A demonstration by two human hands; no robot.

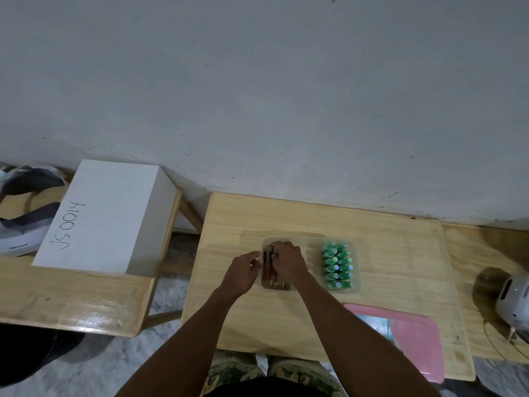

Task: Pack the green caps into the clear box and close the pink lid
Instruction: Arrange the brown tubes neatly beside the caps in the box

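A clear box point(310, 242) sits in the middle of a small wooden table point(400, 253). Several green caps point(337, 266) stand packed in two rows in its right part. Brown and red flat pieces point(272, 279) lie in its left part. My right hand point(287, 260) reaches into the left part with its fingers on those pieces. My left hand point(243, 269) is at the box's left wall, fingers curled against it. The pink lid point(412, 336) lies flat on the table at the front right, apart from the box.
A white cardboard box point(106, 219) with handwriting stands on a wooden bench point(71, 299) to the left, with grey headset gear point(20, 213) behind it. A white device point(512, 302) with a cable sits on the surface at the right. A grey wall rises behind the table.
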